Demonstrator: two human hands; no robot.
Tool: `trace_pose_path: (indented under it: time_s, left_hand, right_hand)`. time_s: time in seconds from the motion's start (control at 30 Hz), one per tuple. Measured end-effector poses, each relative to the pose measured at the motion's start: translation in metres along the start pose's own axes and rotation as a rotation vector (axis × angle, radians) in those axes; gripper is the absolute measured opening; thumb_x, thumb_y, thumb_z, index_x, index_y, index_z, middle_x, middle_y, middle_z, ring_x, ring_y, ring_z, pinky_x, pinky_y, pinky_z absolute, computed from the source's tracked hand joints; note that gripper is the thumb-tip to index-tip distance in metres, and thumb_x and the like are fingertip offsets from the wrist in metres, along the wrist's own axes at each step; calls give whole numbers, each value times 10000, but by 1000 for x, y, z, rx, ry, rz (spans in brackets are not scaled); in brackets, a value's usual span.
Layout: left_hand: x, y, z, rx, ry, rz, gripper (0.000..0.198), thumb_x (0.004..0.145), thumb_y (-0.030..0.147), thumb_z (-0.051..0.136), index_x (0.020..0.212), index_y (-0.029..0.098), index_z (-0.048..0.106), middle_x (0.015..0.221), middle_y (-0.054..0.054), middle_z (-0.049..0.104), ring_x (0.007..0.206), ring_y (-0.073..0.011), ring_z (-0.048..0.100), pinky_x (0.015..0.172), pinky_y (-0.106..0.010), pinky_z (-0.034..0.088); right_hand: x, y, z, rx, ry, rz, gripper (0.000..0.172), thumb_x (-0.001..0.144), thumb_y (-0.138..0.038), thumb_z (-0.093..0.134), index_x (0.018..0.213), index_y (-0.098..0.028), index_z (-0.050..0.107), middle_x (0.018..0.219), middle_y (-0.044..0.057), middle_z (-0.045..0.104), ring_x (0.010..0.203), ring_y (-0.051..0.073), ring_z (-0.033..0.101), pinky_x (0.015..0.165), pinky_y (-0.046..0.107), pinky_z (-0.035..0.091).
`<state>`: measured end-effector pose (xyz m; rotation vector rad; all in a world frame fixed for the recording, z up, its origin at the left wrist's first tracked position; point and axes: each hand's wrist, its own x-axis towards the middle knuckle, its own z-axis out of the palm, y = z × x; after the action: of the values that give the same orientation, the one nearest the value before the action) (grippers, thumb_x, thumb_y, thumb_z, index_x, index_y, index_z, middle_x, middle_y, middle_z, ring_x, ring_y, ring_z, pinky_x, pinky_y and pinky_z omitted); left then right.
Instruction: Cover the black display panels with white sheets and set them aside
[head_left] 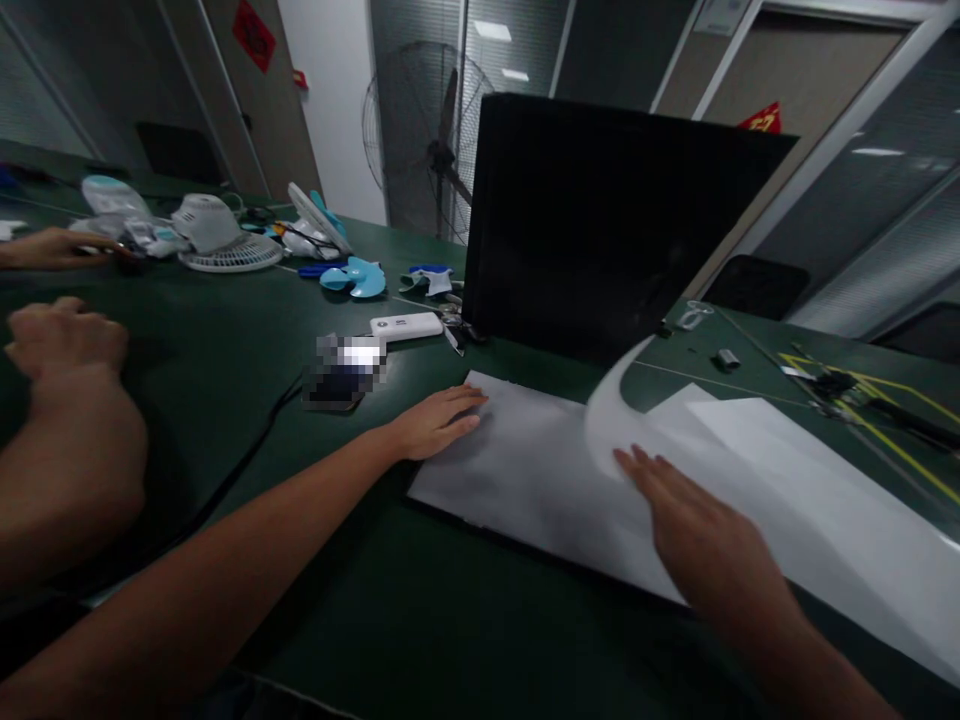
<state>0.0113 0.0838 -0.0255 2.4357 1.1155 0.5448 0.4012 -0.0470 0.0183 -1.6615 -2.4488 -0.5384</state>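
Down here in the head view, my left hand (pixel 442 420) lies flat, loose and unclenched, fingers stretched out over the left end of the grey-white sheet (pixel 517 470)! That sheet lies on a dark-edged flat panel (pixel 525 548), right in front of me on the green table (pixel 330 590), the black rim showing along the near side. And over on the other flank, my right hand (pixel 697 520), released too, fingers extended and laid against a blurred white film (pixel 611 410) that curls up in a high arc; exactly where the film meets the sheet, I can't tell. Just beyond, loose white papers (pixel 810 470) overlap and spread toward the right edge. Behind the panel, a big black screen (pixel 615 230) stands upright, leaning a touch. To the left, a white device (pixel 406 327) sits near a pixelated phone (pixel 345 375), a black cable (pixel 232 475) trailing toward me from beside it. Farther back, light blue fan blades (pixel 356 278) lie near a white fan part (pixel 206 222). And at far left, a co-worker's curled hand (pixel 67 335) is above the table, well apart from mine!
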Motion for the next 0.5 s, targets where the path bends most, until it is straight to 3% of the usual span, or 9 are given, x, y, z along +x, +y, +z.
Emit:
trace_pose_path:
  time_s: [0.1,0.2,0.27,0.33,0.4,0.5]
  left_hand:
    - [-1,-6,4,-77,86,-42,735,1091,634,250,1594,144,465,1673,-151,468,1570,-299,406,1314,-483,291]
    - [-1,-11,7,-155,150,-68,782,1083,657,191,1603,134,449,1682,-158,451,1565,-302,417,1316,-480,291]
    - [-1,-13,7,-171,160,-98,773,1076,661,234,1609,140,439,1687,-158,441,1564,-304,419,1311,-485,297]
    - [1,-13,7,-131,142,-130,798,1029,674,408,1621,139,417,1691,-169,433,1557,-319,428,1301,-492,316]
    - [3,-13,7,-71,117,-135,890,947,637,591,1633,108,388,1699,-196,409,1563,-334,416,1302,-487,316]
    - [5,-13,9,-16,105,-112,895,907,544,661,1630,90,390,1714,-207,374,1588,-326,371,1317,-476,293]
  right_hand:
    - [-7,-53,11,27,9,-141,718,892,-28,403,1546,-249,602,1581,86,565,1409,317,593,1022,477,615]
    - [-10,-80,19,55,-47,-181,639,937,-82,473,1534,-262,613,1578,91,568,1409,315,594,1002,458,618]
    - [-9,-87,20,80,-82,-202,557,983,-158,514,1517,-268,630,1572,92,575,1405,322,596,1022,473,603]
    - [-7,-89,18,116,-116,-222,505,1016,-255,554,1514,-271,636,1575,96,570,1411,336,589,1046,504,587]
    - [-6,-90,14,152,-156,-235,505,1031,-366,578,1525,-273,627,1590,102,550,1422,353,575,1050,537,582]
    - [-4,-92,7,202,-207,-240,537,1031,-455,587,1534,-268,618,1613,104,522,1440,357,556,1070,560,569]
